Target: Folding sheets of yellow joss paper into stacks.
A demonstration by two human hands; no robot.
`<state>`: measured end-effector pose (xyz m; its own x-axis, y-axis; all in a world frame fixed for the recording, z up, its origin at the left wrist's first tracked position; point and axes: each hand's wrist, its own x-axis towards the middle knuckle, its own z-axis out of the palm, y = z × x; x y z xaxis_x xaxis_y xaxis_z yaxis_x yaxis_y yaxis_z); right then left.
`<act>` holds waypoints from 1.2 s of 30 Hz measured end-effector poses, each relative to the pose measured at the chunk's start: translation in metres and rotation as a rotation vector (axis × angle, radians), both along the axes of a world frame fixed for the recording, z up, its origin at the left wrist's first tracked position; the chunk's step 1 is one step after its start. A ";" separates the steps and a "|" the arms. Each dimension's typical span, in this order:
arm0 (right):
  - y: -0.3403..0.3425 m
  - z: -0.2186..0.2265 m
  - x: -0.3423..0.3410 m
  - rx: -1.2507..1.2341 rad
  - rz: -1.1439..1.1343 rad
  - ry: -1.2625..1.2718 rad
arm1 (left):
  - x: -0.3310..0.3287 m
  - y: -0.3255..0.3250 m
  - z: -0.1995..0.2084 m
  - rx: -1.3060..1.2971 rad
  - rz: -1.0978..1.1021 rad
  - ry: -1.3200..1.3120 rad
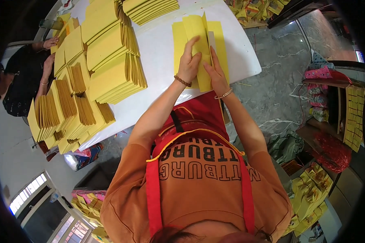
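Upright between my hands stands a partly folded yellow paper sheet (195, 28), its long fold running away from me. My left hand (189, 62) grips its left side, thumb toward the fold and index finger stretched along the paper. On the right side, my right hand (216, 76) holds the paper with fingers pointing away from me and thumb against the sheet. Beneath lies a flat yellow sheet (220, 36) on the white table (243, 56); whether it is one sheet or several I cannot tell. A pale strip (211, 39) shows beside the fold.
Stacks of folded yellow paper (109, 60) fill the table's left side, and another stack (150, 10) sits at the far edge. A co-worker's hands (49, 50) touch yellow paper at the far left. Yellow bundles (312, 186) and a wooden shelf (332, 105) stand on the right.
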<state>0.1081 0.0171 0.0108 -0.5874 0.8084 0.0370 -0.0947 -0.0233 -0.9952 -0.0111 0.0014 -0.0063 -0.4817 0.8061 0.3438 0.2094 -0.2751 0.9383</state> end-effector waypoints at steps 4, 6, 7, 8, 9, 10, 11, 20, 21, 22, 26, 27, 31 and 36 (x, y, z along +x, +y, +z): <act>0.001 -0.004 -0.001 0.014 -0.029 -0.001 | -0.003 -0.004 0.010 -0.190 -0.223 -0.075; 0.001 -0.007 -0.002 0.079 -0.012 0.005 | -0.002 -0.005 0.013 -0.226 -0.232 -0.190; 0.001 -0.007 -0.002 0.078 -0.012 0.006 | -0.003 -0.005 0.014 -0.244 -0.219 -0.194; 0.001 -0.006 -0.002 0.032 -0.008 0.026 | -0.003 -0.005 0.015 -0.262 -0.207 -0.197; 0.001 -0.005 -0.002 -0.013 -0.003 0.045 | -0.004 -0.005 0.013 -0.262 -0.207 -0.197; 0.002 -0.006 -0.002 -0.013 -0.003 0.046 | -0.005 -0.005 0.010 -0.242 -0.218 -0.212; 0.003 -0.006 -0.002 0.046 0.009 0.002 | -0.006 -0.005 0.008 -0.223 -0.230 -0.226; 0.007 -0.017 0.003 0.108 0.089 -0.118 | -0.003 -0.002 0.007 -0.179 -0.189 -0.055; 0.007 -0.018 0.002 0.087 0.113 -0.123 | -0.004 -0.002 0.006 -0.179 -0.189 -0.055; 0.007 -0.019 0.002 0.087 0.112 -0.122 | -0.004 -0.002 0.005 -0.182 -0.184 -0.053; 0.002 -0.012 0.001 0.196 0.076 -0.177 | -0.003 0.000 0.000 -0.156 -0.120 -0.033; 0.001 -0.008 0.002 0.165 0.061 -0.126 | -0.003 -0.001 0.001 -0.156 -0.123 -0.033; 0.005 -0.009 0.003 -0.216 0.022 0.155 | -0.005 -0.001 -0.003 -0.301 -0.180 -0.151; 0.003 -0.023 0.006 -0.305 -0.043 0.161 | -0.002 0.002 -0.008 -0.148 -0.145 -0.062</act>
<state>0.1146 0.0202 -0.0118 -0.5587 0.8205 -0.1211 -0.2569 -0.3100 -0.9154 -0.0127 0.0031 -0.0143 -0.3734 0.9081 0.1895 0.1179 -0.1561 0.9807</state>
